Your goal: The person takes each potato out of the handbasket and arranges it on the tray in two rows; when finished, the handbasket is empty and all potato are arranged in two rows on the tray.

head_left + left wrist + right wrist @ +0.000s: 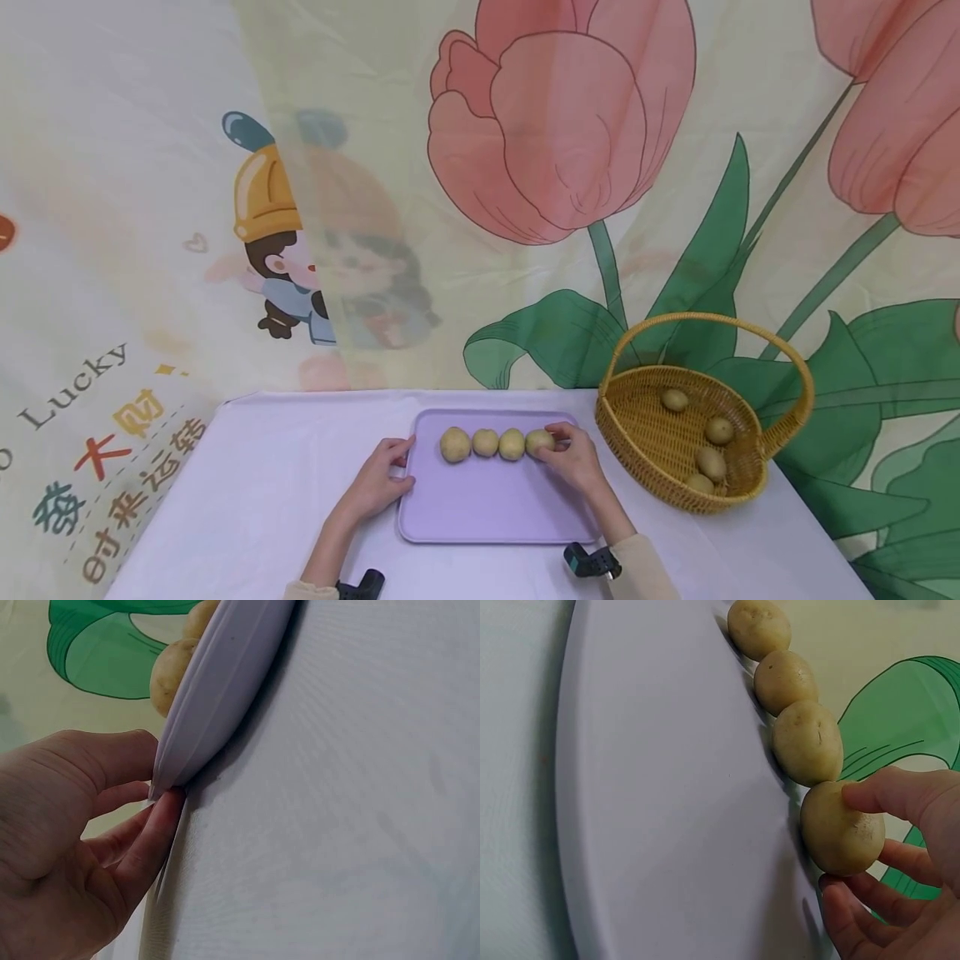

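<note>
A purple tray (495,508) lies on the table, bearing a row of several potatoes along its far half. At the row's right end is a potato (838,832) that my right hand (579,461) holds between thumb and fingers; it touches the neighbouring potato (808,744). The largest potato (454,445) sits at the left end. My left hand (377,481) pinches the tray's left edge. In the left wrist view, the thumb (127,756) lies against the rim and a fingertip reaches its underside.
A wicker basket (652,492) with a tall handle stands right of the tray, holding several potatoes (711,464). A white cloth (262,492) covers the table. Behind it hangs a printed curtain (555,275) with tulips and cartoon figures.
</note>
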Demonstrator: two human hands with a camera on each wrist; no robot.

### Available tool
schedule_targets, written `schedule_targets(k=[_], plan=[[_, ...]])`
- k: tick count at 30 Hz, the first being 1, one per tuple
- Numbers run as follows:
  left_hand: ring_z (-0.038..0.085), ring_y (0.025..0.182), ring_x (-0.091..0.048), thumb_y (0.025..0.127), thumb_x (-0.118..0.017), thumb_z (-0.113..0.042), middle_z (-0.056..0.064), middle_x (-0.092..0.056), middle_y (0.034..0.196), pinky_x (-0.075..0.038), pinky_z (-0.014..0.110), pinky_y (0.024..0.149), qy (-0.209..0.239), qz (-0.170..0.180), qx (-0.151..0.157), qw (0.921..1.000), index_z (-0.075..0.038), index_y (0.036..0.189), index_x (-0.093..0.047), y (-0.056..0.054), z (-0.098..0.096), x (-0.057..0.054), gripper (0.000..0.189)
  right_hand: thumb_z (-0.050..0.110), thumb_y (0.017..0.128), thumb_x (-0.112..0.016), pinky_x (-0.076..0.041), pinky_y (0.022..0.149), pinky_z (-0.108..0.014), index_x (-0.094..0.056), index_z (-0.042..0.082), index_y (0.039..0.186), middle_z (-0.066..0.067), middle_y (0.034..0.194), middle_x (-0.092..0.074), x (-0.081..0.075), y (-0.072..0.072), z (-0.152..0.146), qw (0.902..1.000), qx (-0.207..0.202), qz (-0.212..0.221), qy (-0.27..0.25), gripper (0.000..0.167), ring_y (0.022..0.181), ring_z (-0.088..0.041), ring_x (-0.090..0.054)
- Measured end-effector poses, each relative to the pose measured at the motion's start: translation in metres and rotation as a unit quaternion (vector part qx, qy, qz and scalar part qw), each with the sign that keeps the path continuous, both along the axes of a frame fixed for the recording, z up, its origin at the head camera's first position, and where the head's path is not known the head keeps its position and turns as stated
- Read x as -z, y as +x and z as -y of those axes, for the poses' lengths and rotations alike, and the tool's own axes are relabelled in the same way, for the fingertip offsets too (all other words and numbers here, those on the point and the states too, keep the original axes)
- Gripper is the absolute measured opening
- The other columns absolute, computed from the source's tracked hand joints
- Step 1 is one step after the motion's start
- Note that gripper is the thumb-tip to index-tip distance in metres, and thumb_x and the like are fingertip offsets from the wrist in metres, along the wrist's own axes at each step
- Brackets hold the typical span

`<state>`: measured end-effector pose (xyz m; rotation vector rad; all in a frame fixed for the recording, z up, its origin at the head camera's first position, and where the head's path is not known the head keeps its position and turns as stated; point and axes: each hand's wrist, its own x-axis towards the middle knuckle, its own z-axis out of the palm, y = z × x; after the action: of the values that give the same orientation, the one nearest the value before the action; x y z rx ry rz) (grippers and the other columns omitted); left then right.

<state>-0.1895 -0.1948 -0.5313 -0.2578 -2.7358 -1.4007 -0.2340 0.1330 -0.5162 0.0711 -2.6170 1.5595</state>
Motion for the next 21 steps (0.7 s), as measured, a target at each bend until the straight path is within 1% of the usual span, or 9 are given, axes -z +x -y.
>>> schedule_targets(k=[5, 8, 13, 19, 21], plan=[[0.024, 0.099, -0.058, 0.076, -0.074, 0.007, 0.014, -0.053, 0.119, -0.054, 0.029, 0.079, 0.003, 0.002, 0.000, 1.0000, 0.010, 0.134, -0.053, -0.0001, 0.0010, 0.0011, 0.062, 0.006, 0.074, -0.079, -0.057, 0.072, -0.034, -0.065, -0.010, 0.109, -0.021, 0.098, -0.066, -0.0042, -0.0008, -0.0004, 0.9999, -0.005, 0.009, -0.002, 0.041, 0.086, -0.032, -0.068], [0.024, 0.099, -0.058, 0.076, -0.074, 0.007, 0.014, -0.053, 0.119, -0.054, 0.028, 0.079, 0.005, 0.000, 0.000, 1.0000, 0.010, 0.135, -0.053, -0.0005, 0.0011, 0.0010, 0.062, 0.006, 0.074, -0.079, -0.057, 0.072, -0.034, -0.065, -0.011, 0.109, -0.022, 0.097, -0.066, -0.0055, -0.0013, -0.0013, 0.9999, -0.011, 0.007, 0.001, 0.041, 0.085, -0.032, -0.068], [0.026, 0.099, -0.058, 0.076, -0.073, 0.007, 0.015, -0.053, 0.118, -0.054, 0.028, 0.077, 0.009, -0.007, 0.007, 0.9999, 0.011, 0.134, -0.053, -0.0008, 0.0014, -0.0003, 0.061, 0.007, 0.074, -0.080, -0.057, 0.071, -0.034, -0.065, -0.010, 0.108, -0.022, 0.098, -0.066, -0.0046, -0.0026, -0.0017, 0.9999, -0.007, 0.006, 0.003, 0.040, 0.085, -0.032, -0.068], [0.026, 0.100, -0.058, 0.077, -0.073, 0.007, 0.015, -0.053, 0.119, -0.054, 0.029, 0.078, 0.002, 0.000, 0.005, 1.0000, 0.010, 0.135, -0.053, -0.0007, 0.0013, -0.0006, 0.061, 0.011, 0.075, -0.080, -0.056, 0.075, -0.038, -0.068, -0.006, 0.106, -0.019, 0.096, -0.069, -0.0046, -0.0016, -0.0021, 0.9996, 0.007, 0.016, 0.023, 0.037, 0.088, -0.032, -0.067], [0.025, 0.100, -0.059, 0.076, -0.073, 0.007, 0.014, -0.053, 0.119, -0.054, 0.029, 0.079, 0.002, -0.001, 0.003, 1.0000, 0.010, 0.135, -0.053, -0.0005, 0.0014, -0.0005, 0.062, 0.013, 0.076, -0.079, -0.055, 0.075, -0.038, -0.068, -0.005, 0.105, -0.017, 0.094, -0.069, -0.0056, -0.0016, -0.0019, 0.9994, 0.011, 0.019, 0.028, 0.036, 0.089, -0.030, -0.066]])
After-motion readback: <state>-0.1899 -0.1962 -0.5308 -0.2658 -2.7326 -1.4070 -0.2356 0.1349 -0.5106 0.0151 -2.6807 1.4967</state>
